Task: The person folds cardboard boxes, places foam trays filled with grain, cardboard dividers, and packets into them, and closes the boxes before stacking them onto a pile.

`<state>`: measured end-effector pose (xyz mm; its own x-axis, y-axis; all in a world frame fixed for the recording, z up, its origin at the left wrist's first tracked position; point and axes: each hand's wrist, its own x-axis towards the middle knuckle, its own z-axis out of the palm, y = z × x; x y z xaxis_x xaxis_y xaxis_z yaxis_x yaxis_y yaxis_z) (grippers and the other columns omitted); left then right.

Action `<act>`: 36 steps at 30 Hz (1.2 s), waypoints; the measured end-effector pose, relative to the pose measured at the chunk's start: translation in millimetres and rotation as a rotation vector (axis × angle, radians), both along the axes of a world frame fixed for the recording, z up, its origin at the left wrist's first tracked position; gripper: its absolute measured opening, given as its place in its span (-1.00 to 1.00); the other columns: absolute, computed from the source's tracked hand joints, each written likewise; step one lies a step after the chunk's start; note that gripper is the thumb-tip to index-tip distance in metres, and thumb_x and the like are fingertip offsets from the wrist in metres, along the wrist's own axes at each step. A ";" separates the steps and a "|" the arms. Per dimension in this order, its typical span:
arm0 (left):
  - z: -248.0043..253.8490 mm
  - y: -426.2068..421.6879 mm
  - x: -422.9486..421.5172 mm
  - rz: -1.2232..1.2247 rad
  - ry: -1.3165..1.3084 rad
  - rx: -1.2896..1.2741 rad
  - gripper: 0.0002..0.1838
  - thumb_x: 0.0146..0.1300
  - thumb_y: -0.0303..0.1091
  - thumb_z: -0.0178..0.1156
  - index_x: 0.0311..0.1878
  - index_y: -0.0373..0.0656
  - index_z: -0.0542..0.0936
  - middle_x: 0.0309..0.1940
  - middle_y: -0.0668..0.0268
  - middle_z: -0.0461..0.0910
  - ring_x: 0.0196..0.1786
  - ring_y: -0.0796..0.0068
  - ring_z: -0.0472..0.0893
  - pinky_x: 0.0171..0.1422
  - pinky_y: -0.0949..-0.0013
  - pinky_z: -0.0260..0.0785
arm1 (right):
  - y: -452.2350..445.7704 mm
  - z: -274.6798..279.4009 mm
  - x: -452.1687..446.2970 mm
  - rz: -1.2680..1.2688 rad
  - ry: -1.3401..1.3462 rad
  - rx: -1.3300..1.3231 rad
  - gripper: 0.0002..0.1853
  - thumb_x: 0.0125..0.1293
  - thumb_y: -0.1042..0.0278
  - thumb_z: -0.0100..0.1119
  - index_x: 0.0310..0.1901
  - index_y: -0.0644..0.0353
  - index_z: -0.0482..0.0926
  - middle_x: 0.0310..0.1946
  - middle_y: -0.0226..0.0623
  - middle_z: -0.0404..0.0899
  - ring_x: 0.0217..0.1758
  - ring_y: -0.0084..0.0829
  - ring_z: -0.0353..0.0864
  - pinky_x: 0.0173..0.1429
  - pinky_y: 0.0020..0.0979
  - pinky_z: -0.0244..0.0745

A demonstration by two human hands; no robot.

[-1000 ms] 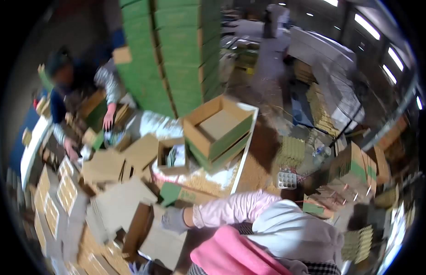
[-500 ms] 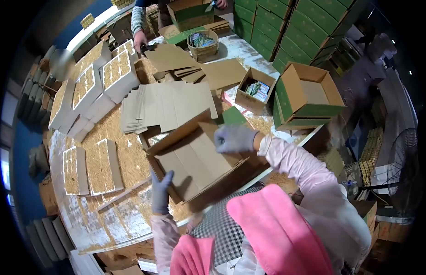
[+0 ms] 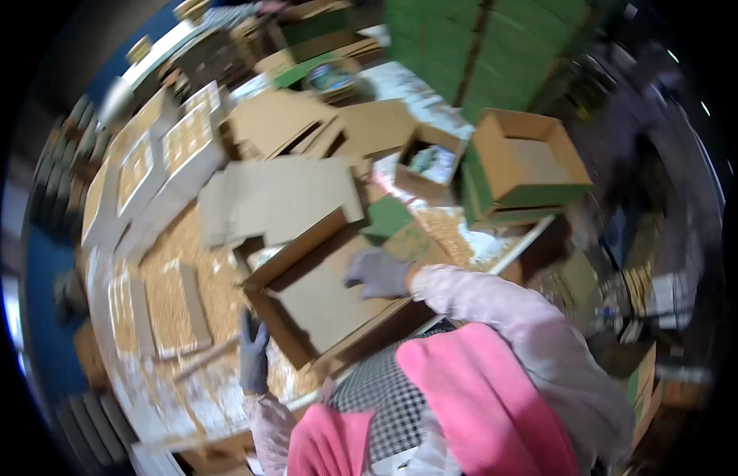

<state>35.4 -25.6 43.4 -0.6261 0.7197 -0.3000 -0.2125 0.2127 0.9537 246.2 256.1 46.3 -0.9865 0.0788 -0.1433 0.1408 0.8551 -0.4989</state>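
Note:
A cardboard box (image 3: 305, 278) with its top open lies in front of me, its floor bare cardboard. My right hand (image 3: 381, 274), in a grey glove, is over the right part of the box, fingers pointing left and loosely apart. I cannot tell whether it touches the cardboard. Beside the box's left corner is my left hand (image 3: 254, 353), also gloved, with its fingers stretched out and the thumb apart. Neither hand shows anything in its grip. Flat grey cardboard sheets (image 3: 281, 198) lie just beyond the box.
White trays with a tan fill (image 3: 190, 143) are stacked at the left. A small carton of packets (image 3: 424, 170) and an open green-and-brown box (image 3: 531, 155) stand at the right. Green cartons (image 3: 432, 47) rise behind. Another person's sleeve (image 3: 230, 14) shows at the far side.
My right hand has come left and lower over the box, its fist loosened into spread fingers. My left hand has shifted left, off the box's side. The view has moved and blurred.

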 end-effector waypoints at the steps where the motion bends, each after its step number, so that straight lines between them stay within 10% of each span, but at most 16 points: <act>1: -69.5 -26.0 -21.8 -0.184 0.165 -0.039 -0.37 0.35 -0.48 0.04 0.46 -0.26 0.10 0.42 0.18 0.18 0.42 0.28 0.22 0.46 0.33 0.12 | 8.3 -12.0 -0.4 -0.056 -0.002 -0.142 -0.37 -0.06 -0.04 0.38 0.11 -0.02 0.57 0.17 -0.06 0.42 0.21 -0.05 0.41 0.30 -0.14 0.27; 3: -132.8 -9.5 -29.1 -0.268 0.131 0.075 -0.45 0.48 -0.29 -0.08 0.46 -0.25 0.11 0.32 0.22 0.29 0.30 0.29 0.32 0.39 0.36 0.22 | 21.9 -30.9 20.0 -0.488 0.422 0.150 -0.04 -0.16 -0.26 0.40 0.31 0.00 0.36 0.27 0.11 0.27 0.35 0.10 0.22 0.44 -0.05 0.05; 5: -73.5 33.0 22.7 -0.093 0.203 -0.231 -0.35 0.39 -0.11 0.06 0.41 -0.29 0.19 0.20 0.23 0.43 0.18 0.32 0.43 0.27 0.32 0.32 | 24.8 -62.9 27.1 -0.638 -0.094 -0.077 0.28 -0.13 -0.65 0.14 0.46 0.20 0.05 0.40 0.28 0.01 0.48 0.26 -0.06 0.51 0.10 -0.25; 8: -48.8 51.4 52.7 0.048 -0.003 0.036 -0.35 0.31 -0.18 0.19 0.32 -0.43 0.28 0.25 0.06 0.41 0.18 0.22 0.46 0.32 0.17 0.30 | -2.0 -22.7 21.2 -0.721 -0.312 -0.618 0.28 0.02 -0.60 0.10 0.51 0.19 -0.22 0.49 0.20 -0.15 0.56 0.11 -0.24 0.56 -0.02 -0.32; 9: -11.2 50.0 65.3 0.023 0.246 -0.264 -0.33 0.37 -0.06 0.08 0.38 -0.32 0.23 0.17 0.06 0.47 0.12 0.26 0.49 0.25 0.21 0.34 | -11.7 -38.8 23.8 -0.657 0.141 -1.019 0.21 0.07 -0.40 0.26 0.50 0.22 -0.15 0.46 0.17 -0.02 0.55 -0.05 -0.05 0.54 -0.26 -0.10; 10: 18.7 55.4 75.2 0.009 0.497 -0.567 -0.30 0.42 0.07 -0.02 0.44 -0.20 0.19 0.08 0.06 0.52 0.06 0.30 0.53 0.18 0.25 0.37 | -16.1 -32.9 22.2 -0.742 0.158 -0.798 0.11 0.12 -0.22 0.33 0.49 0.27 -0.07 0.43 0.10 0.09 0.51 -0.16 0.07 0.48 -0.40 0.04; 16: 37.4 123.3 44.9 -0.171 -0.497 0.200 -0.45 0.34 -0.24 0.14 0.27 -0.42 0.37 0.16 0.10 0.50 0.17 0.31 0.49 0.29 0.25 0.33 | 36.5 88.6 97.7 -0.891 0.336 -0.972 -0.15 0.19 -0.09 0.33 0.33 0.36 0.25 0.06 -0.19 0.53 0.11 -0.41 0.48 0.27 -0.45 0.34; 18: 37.9 185.8 37.2 -0.170 -0.278 0.270 -0.73 0.38 -0.22 0.01 -0.10 -0.22 0.54 -0.18 0.36 0.56 -0.08 0.55 0.51 0.09 0.45 0.34 | 89.6 112.8 139.2 -0.792 0.767 -1.180 -0.47 0.43 0.03 0.06 0.22 0.31 0.41 0.08 -0.29 0.54 0.20 -0.50 0.44 0.33 -0.43 0.30; 21: 51.9 287.4 76.1 -0.102 -0.005 0.445 -0.80 0.39 -0.30 0.00 -0.37 -0.11 0.50 -0.35 0.46 0.46 -0.19 0.63 0.46 0.02 0.45 0.33 | 152.7 130.1 252.7 -1.138 1.434 -0.134 -0.59 0.41 0.21 0.10 0.15 0.31 0.45 -0.01 -0.14 0.60 0.10 -0.40 0.54 0.23 -0.33 0.39; 22: 60.0 318.7 109.0 -0.064 0.021 0.474 -0.82 0.38 -0.31 0.05 -0.35 -0.13 0.51 -0.36 0.47 0.45 -0.22 0.64 0.43 0.00 0.46 0.33 | 184.2 125.0 296.1 -1.404 1.496 0.231 -0.60 0.39 0.25 0.11 0.16 0.32 0.43 -0.10 -0.09 0.64 0.02 -0.36 0.59 0.15 -0.31 0.45; 25: 51.6 400.2 177.5 -0.300 -0.274 0.492 -0.76 0.34 -0.30 0.16 -0.07 -0.28 0.61 -0.20 0.34 0.58 -0.10 0.51 0.52 0.11 0.42 0.36 | 244.2 5.9 401.7 -1.657 1.059 -0.336 -0.49 0.50 0.10 -0.09 0.31 0.31 0.32 0.18 -0.11 0.48 0.25 -0.40 0.42 0.32 -0.36 0.31; 30: 37.5 459.5 308.4 -0.593 -0.313 0.345 -0.38 0.35 -0.31 0.17 0.39 -0.28 0.21 0.18 0.15 0.43 0.22 0.30 0.44 0.45 0.27 0.17 | 210.0 -46.9 386.6 -1.596 1.413 -0.796 -0.40 0.56 0.04 -0.31 0.37 0.43 0.20 0.36 -0.09 0.29 0.46 -0.31 0.19 0.50 -0.42 0.00; 32: 48.1 464.1 322.0 -0.509 -0.311 0.370 -0.30 0.27 -0.26 0.29 0.36 -0.20 0.14 0.09 0.20 0.48 0.07 0.38 0.53 0.14 0.31 0.43 | 193.4 -58.2 385.9 -1.680 1.251 -0.501 -0.41 0.57 0.06 -0.31 0.35 0.44 0.22 0.33 -0.08 0.32 0.43 -0.30 0.24 0.48 -0.41 0.06; 36: 30.5 477.9 289.4 -0.700 -0.047 0.178 -0.31 0.25 -0.24 0.29 0.36 -0.22 0.20 0.13 0.15 0.45 0.12 0.28 0.50 0.17 0.24 0.40 | 173.0 -33.3 363.9 -1.902 1.122 -0.402 -0.40 0.54 -0.06 -0.36 0.30 0.30 0.35 0.34 0.02 0.30 0.35 -0.07 0.34 0.36 -0.28 0.24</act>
<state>324.7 452.3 73.9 0.0098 0.9877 -0.1561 -0.1246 0.1561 0.9799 610.1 429.0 13.1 0.5131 0.8583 -0.0009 0.0435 -0.0270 -0.9987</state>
